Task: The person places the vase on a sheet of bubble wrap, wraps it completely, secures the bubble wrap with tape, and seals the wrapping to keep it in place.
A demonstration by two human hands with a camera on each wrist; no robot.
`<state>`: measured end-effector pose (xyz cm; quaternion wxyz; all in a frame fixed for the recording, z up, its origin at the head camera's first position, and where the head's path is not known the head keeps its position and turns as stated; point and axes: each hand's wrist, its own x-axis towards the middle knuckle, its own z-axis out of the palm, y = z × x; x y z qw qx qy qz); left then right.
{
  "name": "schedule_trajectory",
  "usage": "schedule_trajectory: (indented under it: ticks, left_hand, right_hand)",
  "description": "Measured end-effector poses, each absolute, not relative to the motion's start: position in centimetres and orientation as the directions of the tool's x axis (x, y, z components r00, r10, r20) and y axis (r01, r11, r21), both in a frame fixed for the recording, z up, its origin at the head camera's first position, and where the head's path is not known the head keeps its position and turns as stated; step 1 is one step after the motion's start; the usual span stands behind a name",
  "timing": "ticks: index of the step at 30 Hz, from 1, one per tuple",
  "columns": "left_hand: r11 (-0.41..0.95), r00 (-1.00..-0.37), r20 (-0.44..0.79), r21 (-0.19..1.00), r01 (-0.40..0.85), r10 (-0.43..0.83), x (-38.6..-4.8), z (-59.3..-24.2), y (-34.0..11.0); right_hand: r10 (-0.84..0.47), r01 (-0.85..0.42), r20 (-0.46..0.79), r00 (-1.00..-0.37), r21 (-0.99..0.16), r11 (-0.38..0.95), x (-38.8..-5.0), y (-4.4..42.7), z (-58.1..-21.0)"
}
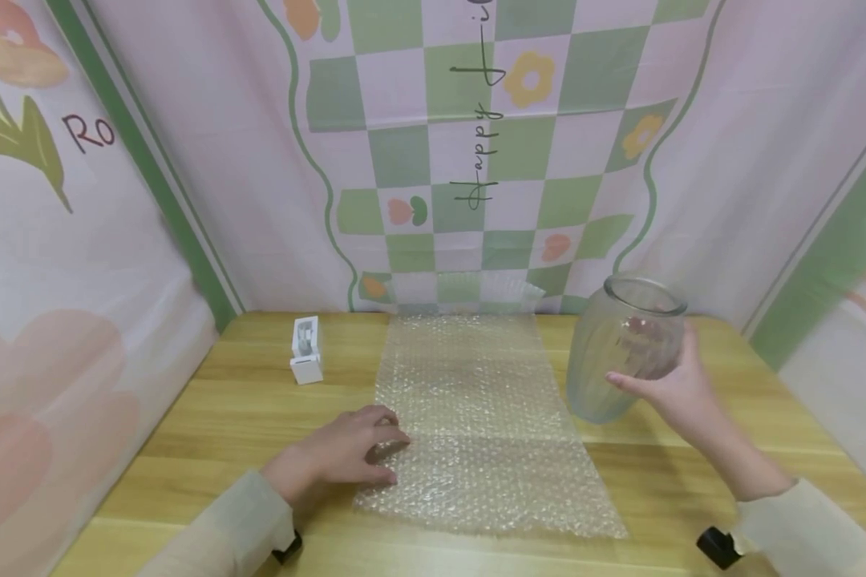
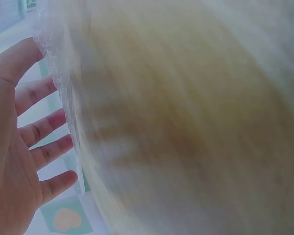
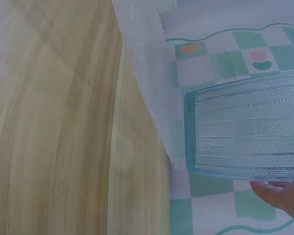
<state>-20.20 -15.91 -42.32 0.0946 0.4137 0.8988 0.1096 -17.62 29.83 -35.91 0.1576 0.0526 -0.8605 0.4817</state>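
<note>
A clear ribbed glass vase is in the grip of my right hand, its thumb in front and the other fingers behind the glass. The vase leans slightly, mouth up and to the right; in the right wrist view its base looks held off the table. A sheet of bubble wrap lies flat along the middle of the table, its far end against the backdrop. My left hand is at the sheet's near left edge, fingers spread and fingertips touching the wrap.
A small white open box with something clear inside sits at the back left of the wooden table. Behind the table hangs a checked, flowered cloth backdrop. Cloth also covers both sides.
</note>
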Motion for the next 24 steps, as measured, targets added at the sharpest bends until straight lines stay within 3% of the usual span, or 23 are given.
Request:
schedule_trajectory:
  ticks: [17, 24]
  left_hand:
    - [0.624, -0.643, -0.071, 0.343, 0.702, 0.762, -20.3, -41.5, -15.7]
    - [0.617, -0.651, -0.025, 0.347, 0.706, 0.758, -20.5, -41.4, -15.3]
  right_hand:
    - [-0.016, -0.356, 0.376, -0.926, -0.862, 0.36, -16.8, 27.1, -36.5]
    - [-0.058, -0.433, 0.429, -0.901, -0.897, 0.093, -16.6, 26.0, -37.0]
